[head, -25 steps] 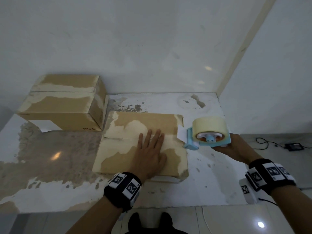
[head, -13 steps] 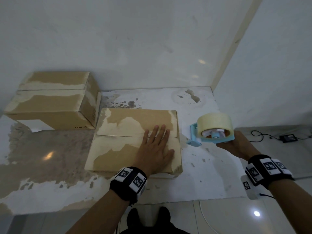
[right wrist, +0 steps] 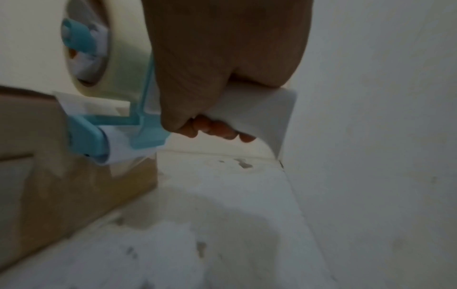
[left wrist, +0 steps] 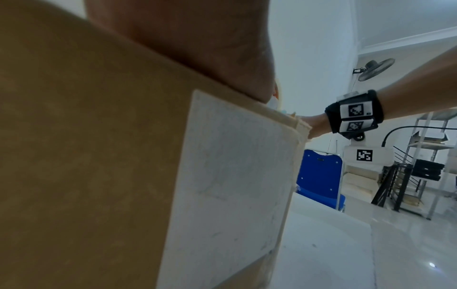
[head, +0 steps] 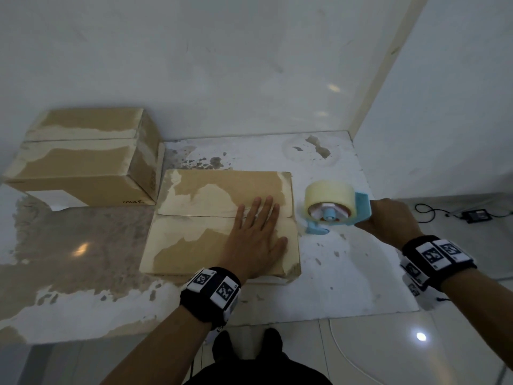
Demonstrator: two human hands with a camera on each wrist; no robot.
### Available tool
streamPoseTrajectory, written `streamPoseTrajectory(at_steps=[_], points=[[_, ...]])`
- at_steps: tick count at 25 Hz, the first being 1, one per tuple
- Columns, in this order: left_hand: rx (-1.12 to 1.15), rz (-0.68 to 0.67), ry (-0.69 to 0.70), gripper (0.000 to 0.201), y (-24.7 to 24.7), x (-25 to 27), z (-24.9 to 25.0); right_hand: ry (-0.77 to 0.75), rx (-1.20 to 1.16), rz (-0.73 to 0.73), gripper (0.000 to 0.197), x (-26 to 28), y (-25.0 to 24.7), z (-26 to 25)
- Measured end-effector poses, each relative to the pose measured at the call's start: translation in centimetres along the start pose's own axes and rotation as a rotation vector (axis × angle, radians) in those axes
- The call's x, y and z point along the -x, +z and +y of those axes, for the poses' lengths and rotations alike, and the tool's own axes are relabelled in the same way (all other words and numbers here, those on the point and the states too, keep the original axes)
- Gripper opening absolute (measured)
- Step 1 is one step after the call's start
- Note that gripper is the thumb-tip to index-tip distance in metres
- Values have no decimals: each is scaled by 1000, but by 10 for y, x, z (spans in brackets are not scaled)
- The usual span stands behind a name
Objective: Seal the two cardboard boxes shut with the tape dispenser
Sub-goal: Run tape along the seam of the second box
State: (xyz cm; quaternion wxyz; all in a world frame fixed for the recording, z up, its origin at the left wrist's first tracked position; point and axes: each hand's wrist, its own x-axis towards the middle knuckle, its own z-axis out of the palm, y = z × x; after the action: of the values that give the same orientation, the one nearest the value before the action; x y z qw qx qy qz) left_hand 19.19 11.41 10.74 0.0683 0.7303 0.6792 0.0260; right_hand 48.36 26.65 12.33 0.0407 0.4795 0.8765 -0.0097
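Observation:
The near cardboard box (head: pixel 194 234) lies on the table with its two top flaps closed along a middle seam. My left hand (head: pixel 258 226) presses flat on its right half, fingers straight; the left wrist view shows the palm (left wrist: pixel 188 43) on the box's top edge (left wrist: pixel 99 166). My right hand (head: pixel 388 220) grips the handle of the light-blue tape dispenser (head: pixel 333 209), which carries a pale tape roll. The dispenser's nose (right wrist: pixel 94 144) is at the box's right side wall (right wrist: pixel 49 176), near the seam's end. A second, taller box (head: pixel 83 162) stands at the back left, flaps closed.
The white table (head: pixel 347 273) has a peeling surface and ends in a front edge just behind my wrists. One wall runs along the back and another wall (head: pixel 444 120) closes the right side. A cable and adapter (head: pixel 474 215) lie on the floor to the right.
My right hand has tipped the dispenser and brought its nose down beside the box's right wall. The left hand stays flat on the box.

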Motion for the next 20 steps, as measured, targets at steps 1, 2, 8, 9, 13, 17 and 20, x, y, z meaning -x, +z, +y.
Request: streamPoseTrajectory(at_steps=[1, 2, 8, 9, 13, 17, 20], points=[[-2, 6, 0, 73, 0, 2, 1, 21, 88, -63, 35, 11, 0, 8], [-1, 14, -2, 73, -1, 1, 0, 56, 144, -114, 35, 21, 2, 16], [18, 27, 13, 68, -1, 5, 6, 626, -734, -73, 30, 70, 27, -10], [9, 28, 43, 65, -2, 8, 10, 629, -843, -41, 33, 69, 25, -20], [-125, -128, 259, 58, -39, -6, 12, 538, -1114, 54, 42, 56, -1, -58], [-351, -414, 459, 52, -76, -53, 9, 514, -1210, 100, 48, 47, -12, -80], [-405, -449, 585, 47, -72, -72, 15, 531, -1257, 116, 47, 42, -16, -91]])
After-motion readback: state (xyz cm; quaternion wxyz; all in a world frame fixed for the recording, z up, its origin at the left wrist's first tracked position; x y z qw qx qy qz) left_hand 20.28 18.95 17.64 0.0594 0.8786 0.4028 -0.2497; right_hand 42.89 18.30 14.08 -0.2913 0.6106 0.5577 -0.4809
